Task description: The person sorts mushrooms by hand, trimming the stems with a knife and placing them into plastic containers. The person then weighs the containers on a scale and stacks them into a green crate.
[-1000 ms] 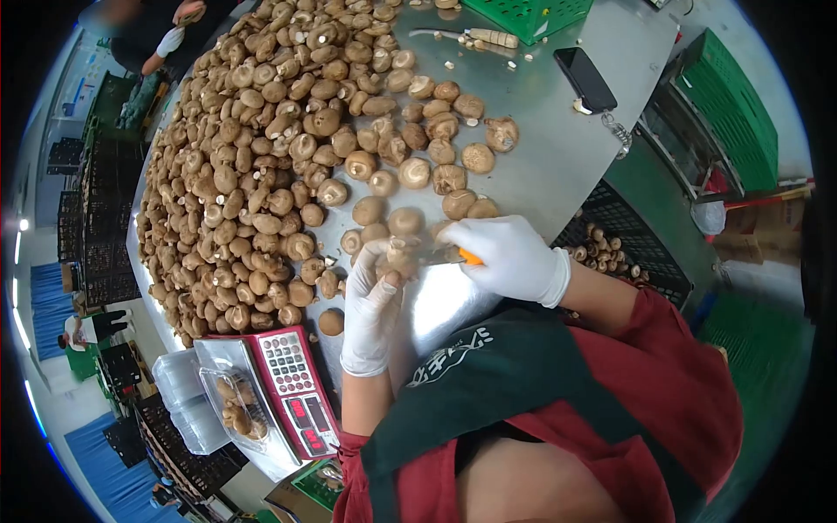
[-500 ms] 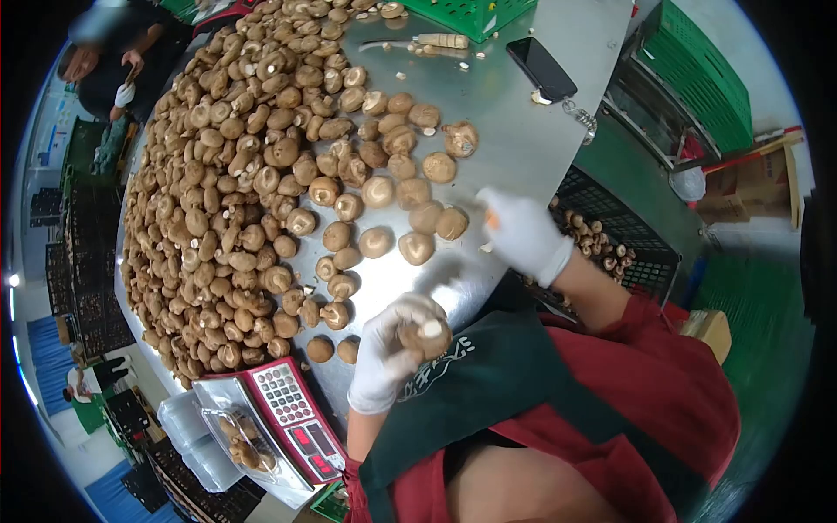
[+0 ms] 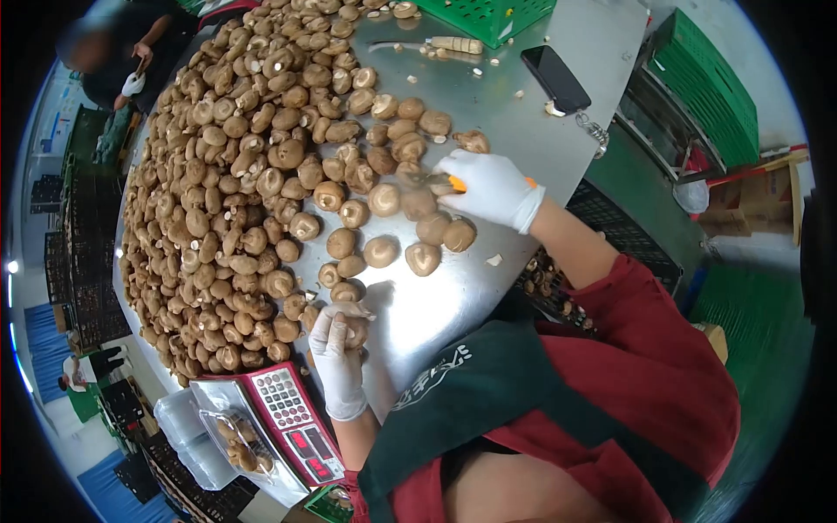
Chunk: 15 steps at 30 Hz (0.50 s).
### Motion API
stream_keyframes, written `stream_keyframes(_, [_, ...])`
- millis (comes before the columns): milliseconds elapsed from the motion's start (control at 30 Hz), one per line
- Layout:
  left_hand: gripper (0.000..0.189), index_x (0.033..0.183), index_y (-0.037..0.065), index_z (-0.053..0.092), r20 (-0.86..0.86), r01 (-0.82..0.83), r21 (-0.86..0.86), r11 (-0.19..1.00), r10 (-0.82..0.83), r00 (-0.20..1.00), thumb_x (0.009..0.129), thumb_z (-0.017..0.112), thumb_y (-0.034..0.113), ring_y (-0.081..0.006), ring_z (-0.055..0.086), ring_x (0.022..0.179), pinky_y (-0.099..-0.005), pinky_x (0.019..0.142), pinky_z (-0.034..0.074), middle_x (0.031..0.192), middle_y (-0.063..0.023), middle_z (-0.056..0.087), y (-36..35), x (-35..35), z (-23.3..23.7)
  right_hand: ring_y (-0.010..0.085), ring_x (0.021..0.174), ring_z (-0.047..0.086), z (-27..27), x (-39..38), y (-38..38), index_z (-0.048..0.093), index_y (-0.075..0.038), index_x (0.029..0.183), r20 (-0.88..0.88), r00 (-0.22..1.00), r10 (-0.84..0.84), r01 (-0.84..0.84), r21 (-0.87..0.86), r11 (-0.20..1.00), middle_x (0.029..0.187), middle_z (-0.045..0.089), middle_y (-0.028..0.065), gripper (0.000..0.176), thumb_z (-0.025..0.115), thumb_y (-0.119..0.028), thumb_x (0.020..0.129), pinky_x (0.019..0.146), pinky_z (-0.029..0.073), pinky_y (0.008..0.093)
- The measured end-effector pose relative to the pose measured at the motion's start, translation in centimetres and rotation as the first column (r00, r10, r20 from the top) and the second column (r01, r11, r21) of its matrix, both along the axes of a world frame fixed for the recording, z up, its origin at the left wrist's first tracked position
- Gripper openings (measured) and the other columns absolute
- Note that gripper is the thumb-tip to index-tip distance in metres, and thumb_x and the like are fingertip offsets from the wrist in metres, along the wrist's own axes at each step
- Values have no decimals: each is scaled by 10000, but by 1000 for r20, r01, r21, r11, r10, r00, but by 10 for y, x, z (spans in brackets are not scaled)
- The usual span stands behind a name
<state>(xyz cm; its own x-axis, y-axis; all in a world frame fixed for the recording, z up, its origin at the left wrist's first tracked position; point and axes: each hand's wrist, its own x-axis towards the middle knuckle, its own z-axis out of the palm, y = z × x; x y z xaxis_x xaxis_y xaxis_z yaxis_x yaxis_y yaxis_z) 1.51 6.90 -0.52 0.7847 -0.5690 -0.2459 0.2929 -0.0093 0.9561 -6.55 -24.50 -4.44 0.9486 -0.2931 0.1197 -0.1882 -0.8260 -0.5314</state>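
My left hand [image 3: 338, 366], in a white glove, is closed around a brown shiitake mushroom [image 3: 356, 332] near the table's front edge, just above the scale. In my gloved right hand [image 3: 493, 187] is an orange-handled knife [image 3: 457, 183]; its front part is smeared by motion and points left over the loose mushrooms. Beneath and beside that hand lie several separate mushrooms, among them a pale-capped one [image 3: 384, 200] and one nearer the edge [image 3: 423, 258]. The large mushroom heap [image 3: 227, 174] fills the left side of the metal table [image 3: 488, 105].
A red scale [image 3: 292, 418] bears a clear tray of mushrooms [image 3: 240, 443]. A wooden-handled knife [image 3: 455, 44], a phone [image 3: 555, 78] and a green basket [image 3: 497, 19] rest at the back. Right of the table, a black crate [image 3: 623, 227] holds mushrooms. Another person [image 3: 122, 52] stands far left.
My left hand has moved left and down toward the scale side with its mushroom. My right hand has swung left and up from the table edge over the loose mushrooms. The view has shifted slightly.
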Motion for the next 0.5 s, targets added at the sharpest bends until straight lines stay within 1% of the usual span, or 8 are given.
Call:
stream_keyframes(33, [109,944,4,629,-84,-72,10,997,72,994,947,546,75,-113,604,796,-207,703,456,917,-84,665,-4,0,7,328,896,653,7,1,-6,650,-77,1033,-88,996,19,-13,66,998,968,657,123,353,665,-375,845,780,533,432])
stream_keyframes(133, [145,1019,-15,630,157,-39,269,962,-4,988,897,552,-6,-76,573,711,-192,627,426,836,-42,644,-13,19,3,340,918,645,1,10,-17,657,-84,1058,98,993,64,-78,145,986,972,663,135,373,657,-406,869,795,527,418])
stream_keyframes(167, [180,1005,-3,635,274,-34,360,933,-70,959,851,573,-74,-86,579,702,-192,630,448,866,-40,657,-25,24,3,346,945,638,6,14,-21,655,-100,1101,78,994,76,-86,142,986,1013,661,132,379,646,-414,889,820,519,413])
stream_keyframes(200, [209,1041,-16,637,514,-23,377,926,-189,836,839,613,-63,-102,599,762,-215,695,483,932,-43,650,-39,35,-13,344,949,637,8,21,-22,653,-102,1107,107,994,21,-36,138,990,1029,660,127,377,649,-408,887,823,519,413])
stream_keyframes(233, [284,1108,-9,633,635,-16,423,906,-283,719,825,640,-41,-128,624,854,-238,748,496,1005,-70,634,-65,39,-3,341,954,637,10,28,-23,651,-103,1112,139,990,-32,13,136,991,1044,658,123,375,652,-402,885,825,518,414])
stream_keyframes(333, [449,1185,86,638,790,-119,594,795,-549,273,746,726,53,-310,621,959,-379,781,529,1132,-106,606,-117,58,-13,333,1011,624,16,49,-38,639,-110,1153,201,974,-102,99,25,995,1165,628,105,305,611,-234,876,866,508,416])
stream_keyframes(400, [406,1158,109,649,691,-174,723,669,-688,223,760,723,85,-317,630,942,-405,792,528,1131,-93,620,-138,66,-22,326,1077,609,12,68,-55,633,-124,1199,225,963,-149,161,-34,986,1232,609,106,342,562,-134,865,918,496,407])
stream_keyframes(500, [355,1128,92,656,769,-74,609,790,-565,300,778,713,94,-315,639,895,-383,773,530,1073,-103,636,-136,72,-25,353,1182,554,-4,96,-77,580,-167,1305,115,983,-142,166,-232,958,1369,541,104,551,461,11,797,1029,448,387])
